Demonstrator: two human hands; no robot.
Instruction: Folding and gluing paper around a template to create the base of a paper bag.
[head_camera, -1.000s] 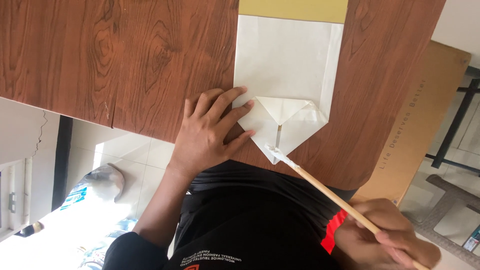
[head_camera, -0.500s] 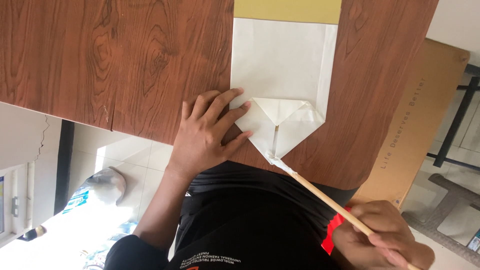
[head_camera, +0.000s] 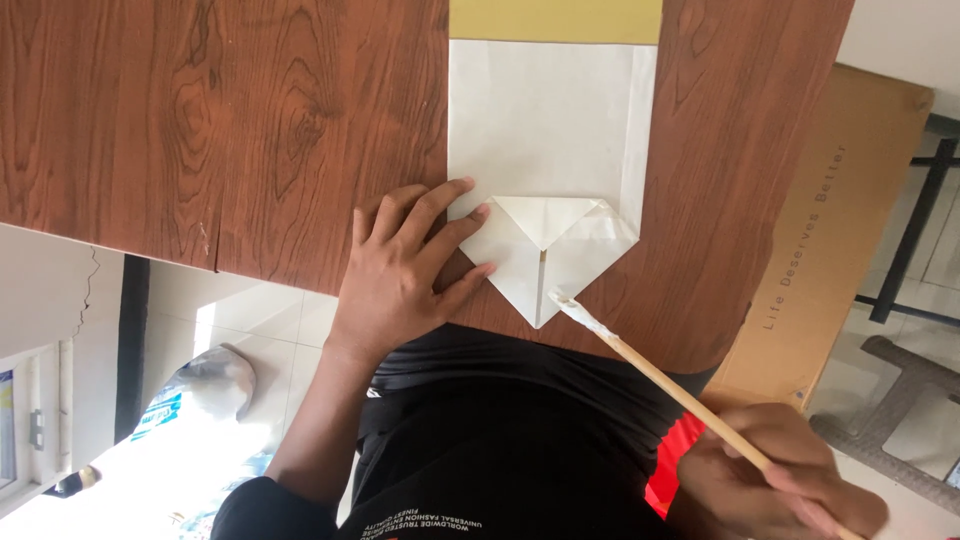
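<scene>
**A:** so that white paper bag is lying flat on the wood-grain tabletop, right at the near edge, with its bottom flaps folded into a point aiming back at you. A yellow strip is sitting across its far end.

**B:** yep, and you're pinning it down with your left hand, fingers spread out flat, not gripping anything, fingertips pressing on the left side of the folded flaps.

**A:** what's your right hand doing?

**B:** it's closing around the back end of a thin wooden stick, low in the corner. The stick's whitish tip is touching the bag just beside the point of the fold, on its right flap.

**A:** anything else around?

**B:** you're wearing a black shirt, and a brown cardboard box is leaning past the tabletop's right edge. Some crumpled plastic is lying on the tiled floor off to the left.
</scene>
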